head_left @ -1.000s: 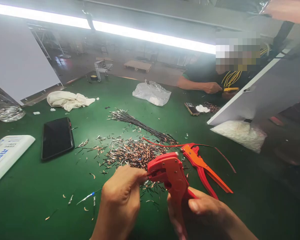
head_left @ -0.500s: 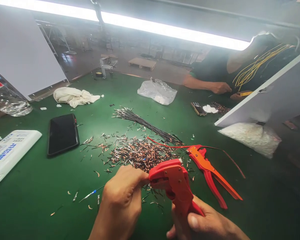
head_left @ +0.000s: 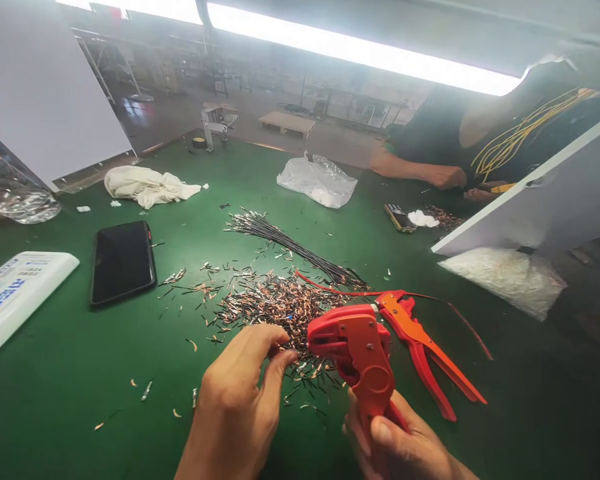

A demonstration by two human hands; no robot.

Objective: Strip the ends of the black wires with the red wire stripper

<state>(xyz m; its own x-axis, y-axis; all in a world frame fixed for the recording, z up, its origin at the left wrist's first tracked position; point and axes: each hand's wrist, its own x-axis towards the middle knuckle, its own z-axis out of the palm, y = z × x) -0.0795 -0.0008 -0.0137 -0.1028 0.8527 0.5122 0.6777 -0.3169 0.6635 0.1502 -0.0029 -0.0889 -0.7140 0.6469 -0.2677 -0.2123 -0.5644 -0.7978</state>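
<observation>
My right hand (head_left: 405, 433) is wrapped round the handles of a red and orange wire stripper (head_left: 367, 363), its jaws pointing left over the pile. My left hand (head_left: 245, 393) is just left of those jaws, thumb and forefinger apart, with no wire visible between them. Beneath and behind both hands spreads a pile of short wire offcuts (head_left: 275, 303), black insulation and bare copper. A bundle of black wires (head_left: 300, 250) with bare silvery ends lies beyond the pile. To the right rests a second wire stripper (head_left: 420, 340), beside a thin red strip (head_left: 325, 288).
On the left are a black phone (head_left: 123, 263), a white device (head_left: 23, 300), a cloth (head_left: 150, 187) and a plastic bottle (head_left: 17, 193). A clear bag (head_left: 317, 180) lies at the back. Right stand a white panel (head_left: 545, 180), a filled bag (head_left: 505, 277) and a co-worker's arm (head_left: 415, 170).
My left thumb and forefinger have parted and drawn away from the stripper's jaws. The wire with a blue part, left of that hand, no longer shows. The stripper shifted slightly right.
</observation>
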